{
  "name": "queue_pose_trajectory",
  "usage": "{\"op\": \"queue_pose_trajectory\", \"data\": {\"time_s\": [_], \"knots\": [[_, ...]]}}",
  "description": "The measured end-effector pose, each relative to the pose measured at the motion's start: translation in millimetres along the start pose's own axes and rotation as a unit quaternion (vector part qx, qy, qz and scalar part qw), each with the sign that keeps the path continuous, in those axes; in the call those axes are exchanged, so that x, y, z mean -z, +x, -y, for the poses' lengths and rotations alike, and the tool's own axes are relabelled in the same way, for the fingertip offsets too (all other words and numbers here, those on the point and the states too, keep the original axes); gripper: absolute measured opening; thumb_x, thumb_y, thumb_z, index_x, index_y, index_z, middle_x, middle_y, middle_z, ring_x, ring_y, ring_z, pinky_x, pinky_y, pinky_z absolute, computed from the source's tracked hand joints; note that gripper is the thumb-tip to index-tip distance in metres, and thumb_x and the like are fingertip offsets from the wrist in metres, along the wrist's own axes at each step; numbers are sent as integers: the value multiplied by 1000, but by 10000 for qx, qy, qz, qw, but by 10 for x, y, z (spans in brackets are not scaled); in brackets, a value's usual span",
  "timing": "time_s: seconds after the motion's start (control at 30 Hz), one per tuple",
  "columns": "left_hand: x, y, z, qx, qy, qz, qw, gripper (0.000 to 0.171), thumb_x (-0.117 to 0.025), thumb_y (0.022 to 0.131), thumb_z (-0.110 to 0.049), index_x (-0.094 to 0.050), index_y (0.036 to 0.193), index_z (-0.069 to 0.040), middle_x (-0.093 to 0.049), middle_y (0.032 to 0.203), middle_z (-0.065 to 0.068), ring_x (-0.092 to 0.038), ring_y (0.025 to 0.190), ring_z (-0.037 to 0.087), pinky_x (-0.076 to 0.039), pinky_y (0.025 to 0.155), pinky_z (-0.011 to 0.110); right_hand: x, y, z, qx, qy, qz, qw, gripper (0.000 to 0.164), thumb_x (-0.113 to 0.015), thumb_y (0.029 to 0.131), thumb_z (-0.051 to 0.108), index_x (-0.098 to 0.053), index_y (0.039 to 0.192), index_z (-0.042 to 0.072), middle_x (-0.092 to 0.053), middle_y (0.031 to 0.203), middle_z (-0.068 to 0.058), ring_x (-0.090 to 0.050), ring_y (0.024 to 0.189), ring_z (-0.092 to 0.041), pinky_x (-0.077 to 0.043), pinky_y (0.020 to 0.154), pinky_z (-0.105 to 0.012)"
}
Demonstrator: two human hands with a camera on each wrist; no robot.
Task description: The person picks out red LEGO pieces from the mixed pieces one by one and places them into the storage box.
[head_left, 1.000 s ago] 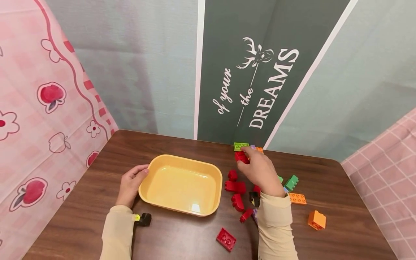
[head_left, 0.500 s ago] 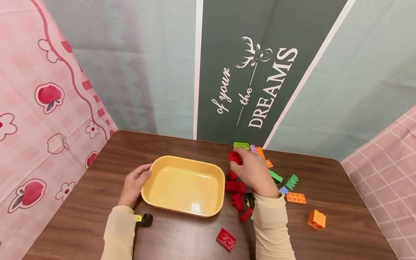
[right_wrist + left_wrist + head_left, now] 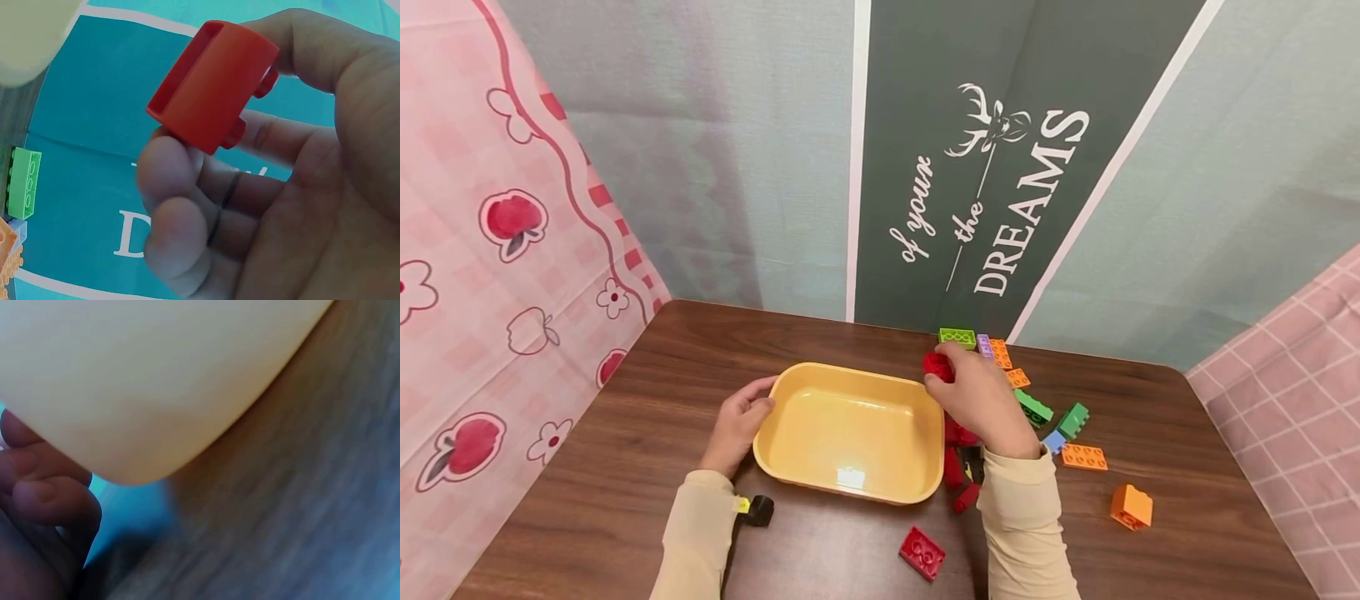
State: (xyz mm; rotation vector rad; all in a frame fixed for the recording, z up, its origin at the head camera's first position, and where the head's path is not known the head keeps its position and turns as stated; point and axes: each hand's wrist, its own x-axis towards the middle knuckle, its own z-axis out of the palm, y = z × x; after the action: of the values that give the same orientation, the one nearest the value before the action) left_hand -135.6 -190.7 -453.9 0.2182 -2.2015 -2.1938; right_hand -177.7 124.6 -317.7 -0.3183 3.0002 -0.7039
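My left hand (image 3: 737, 427) grips the left rim of a yellow tray (image 3: 850, 433), whose inside is bare. Up close in the left wrist view, curled fingers (image 3: 53, 494) sit against the pale side of the tray (image 3: 144, 412). Near the tray's upper right corner, my right hand (image 3: 981, 400) pinches a red toy building brick (image 3: 937, 365). The right wrist view shows this brick (image 3: 215, 84) tilted between thumb and fingers, its studs turned toward the palm. Several other red bricks (image 3: 953, 467) lie beside the tray's right wall, partly covered by tray and right arm.
A lone red brick (image 3: 922, 552) lies in front of the tray. Green (image 3: 1073, 421), lime (image 3: 957, 337), blue (image 3: 1055, 442) and orange bricks (image 3: 1084, 457) are scattered right and behind. One orange brick (image 3: 1131, 507) sits farther right. Fabric hangs along the table's back edge.
My left hand has slid the tray to the right, up against the red bricks. My right hand has carried its red brick a little left, toward the tray.
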Motion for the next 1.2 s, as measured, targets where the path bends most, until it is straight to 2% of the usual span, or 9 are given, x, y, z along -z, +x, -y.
{"op": "queue_pose_trajectory", "data": {"time_s": [0.3, 0.6, 0.83, 1.2], "knots": [[-21, -33, -32, -24, -99, -6, 9999, 40, -50, 95, -10, -56, 133, 0, -68, 97, 25, -67, 74, 24, -58, 62, 31, -55, 27, 139, 21, 104, 26, 9999, 51, -68, 83, 31, -59, 128, 10, -66, 104, -10, -58, 83, -25, -58, 69, -38], [-7, -10, 6, -14, -91, -70, 9999, 40, -51, 94, -12, -57, 133, -2, -68, 101, 22, -67, 75, 20, -58, 65, 31, -100, 39, 232, 142, 85, 34, 9999, 46, -68, 84, 30, -61, 124, 10, -66, 100, -10, -58, 78, -23, -57, 69, -37], [-25, 26, 37, 65, -289, -19, 9996, 40, -51, 93, -11, -59, 132, -4, -69, 98, 20, -68, 75, 21, -58, 64, 33, -156, 61, 297, 145, 80, 16, 9999, 44, -67, 84, 31, -61, 123, 12, -65, 98, -8, -57, 78, -23, -55, 68, -36], [-38, 29, 18, 128, -378, -28, 9992, 40, -51, 93, -11, -59, 131, -5, -68, 94, 23, -67, 71, 22, -58, 61, 32, -224, 100, 414, 350, 53, -4, 9994, 37, -65, 84, 30, -63, 116, 12, -64, 88, -4, -54, 69, -20, -48, 60, -32]]}}
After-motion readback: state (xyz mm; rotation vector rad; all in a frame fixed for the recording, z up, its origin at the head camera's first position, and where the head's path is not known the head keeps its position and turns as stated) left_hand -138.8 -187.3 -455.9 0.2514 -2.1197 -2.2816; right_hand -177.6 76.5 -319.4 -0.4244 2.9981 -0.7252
